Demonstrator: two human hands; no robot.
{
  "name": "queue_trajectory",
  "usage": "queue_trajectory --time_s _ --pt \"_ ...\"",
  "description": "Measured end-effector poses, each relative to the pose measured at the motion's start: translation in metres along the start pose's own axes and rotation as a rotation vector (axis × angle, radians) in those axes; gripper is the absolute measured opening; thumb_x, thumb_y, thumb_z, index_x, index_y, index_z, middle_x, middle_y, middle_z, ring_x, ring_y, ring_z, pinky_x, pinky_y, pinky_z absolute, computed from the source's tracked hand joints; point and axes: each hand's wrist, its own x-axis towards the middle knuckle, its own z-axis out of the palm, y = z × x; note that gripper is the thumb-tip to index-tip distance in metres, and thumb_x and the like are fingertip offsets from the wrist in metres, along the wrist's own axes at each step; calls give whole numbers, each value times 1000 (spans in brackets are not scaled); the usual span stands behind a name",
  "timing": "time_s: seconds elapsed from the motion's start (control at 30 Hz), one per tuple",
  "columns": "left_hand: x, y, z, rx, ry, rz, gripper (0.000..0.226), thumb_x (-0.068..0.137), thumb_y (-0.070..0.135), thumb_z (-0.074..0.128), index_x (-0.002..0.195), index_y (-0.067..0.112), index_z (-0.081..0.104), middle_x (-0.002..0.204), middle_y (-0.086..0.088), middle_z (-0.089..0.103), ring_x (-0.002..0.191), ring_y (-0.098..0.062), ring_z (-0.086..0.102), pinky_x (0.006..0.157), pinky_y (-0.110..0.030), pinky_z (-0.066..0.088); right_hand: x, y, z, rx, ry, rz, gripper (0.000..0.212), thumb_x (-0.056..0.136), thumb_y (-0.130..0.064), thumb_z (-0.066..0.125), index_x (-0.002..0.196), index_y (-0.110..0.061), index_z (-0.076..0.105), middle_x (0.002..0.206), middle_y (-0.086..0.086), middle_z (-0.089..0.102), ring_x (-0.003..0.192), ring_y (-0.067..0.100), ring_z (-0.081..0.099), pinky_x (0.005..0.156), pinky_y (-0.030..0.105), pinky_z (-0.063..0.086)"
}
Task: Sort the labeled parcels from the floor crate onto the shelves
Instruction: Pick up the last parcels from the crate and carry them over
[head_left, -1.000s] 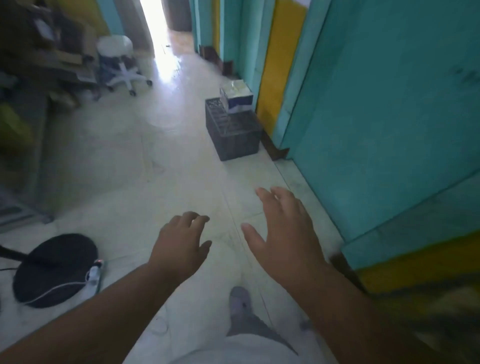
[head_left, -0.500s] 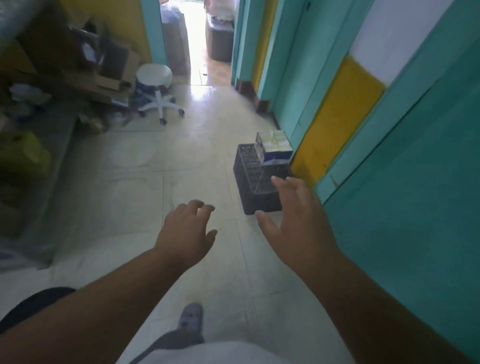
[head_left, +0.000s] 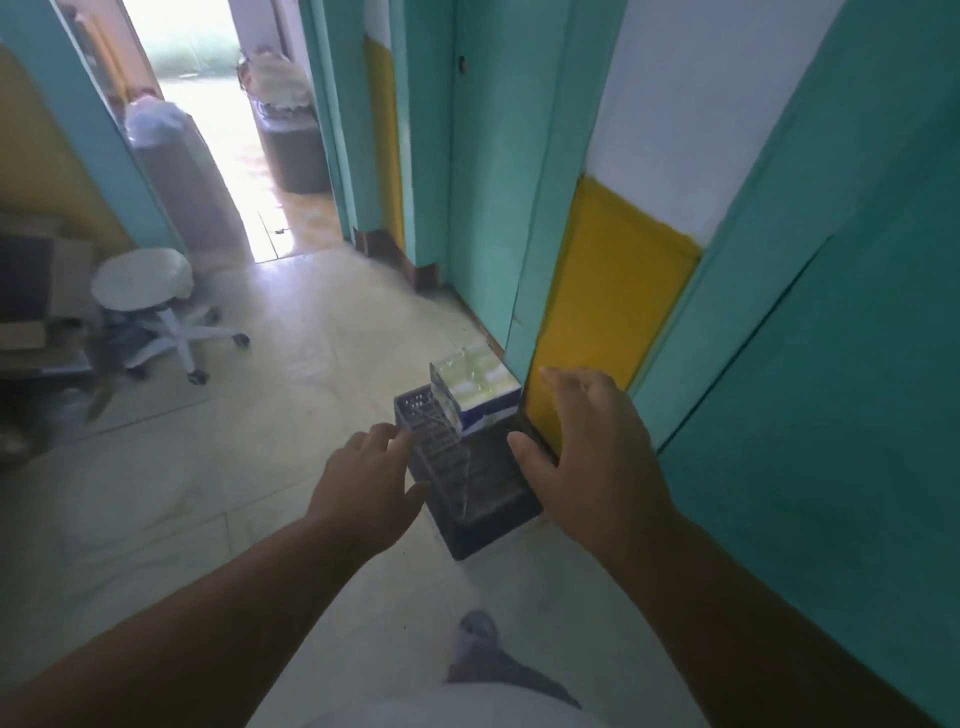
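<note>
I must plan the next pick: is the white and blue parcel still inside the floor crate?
Inside. The parcel stands in the far end of the crate, rising above its rim; neither hand touches it.

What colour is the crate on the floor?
Dark grey, nearly black; the crate shows in the head view.

No text, label, brand or number can be read anywhere. The white-and-blue plastic-wrapped parcel (head_left: 480, 392) in the dark slatted plastic floor crate (head_left: 470, 493) carries blue printing, but it is too blurred to make out.
</note>
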Motion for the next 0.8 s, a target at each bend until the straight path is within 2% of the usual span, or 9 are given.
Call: queue_trajectory --time_s 0.2,0.4,0.53,0.67,0.8 --pt "133 -39 -38 11 -7 -18 56 94 51 52 144 27 43 148 2 44 132 -21 43 108 -38 39 152 -1 23 8 -18 14 65 91 -49 60 146 -22 40 146 10 46 130 27 46 102 43 46" --pt "268 -88 -26 -15 -63 39 57 93 49 55 144 30 41 150 2 42 135 -22 41 110 -40 37 269 -8 72 -31 -50 94 67 92 -51 59 148 -24 36 151 10 41 134 26 42 107 41 40" --pt "380 -121 -16 32 -132 208 57 94 46 56 145 29 40 151 1 41 135 -22 41 109 -40 39 335 -15 111 -84 -39 227 66 93 -50 58 148 -22 35 150 10 42 134 26 42 106 41 42" --pt "482 -147 -14 95 -217 385 59 94 48 54 147 29 38 152 1 40 136 -21 41 109 -38 39 386 -27 145 -120 -39 454 66 94 -51 54 149 -21 34 151 9 41 135 27 41 107 41 42" --pt "561 -161 -21 177 -279 573 59 92 47 57 146 27 41 149 1 42 134 -21 44 108 -39 40 432 -39 162 -117 -16 660 65 97 -51 48 152 -24 26 157 7 31 141 27 33 111 43 35"
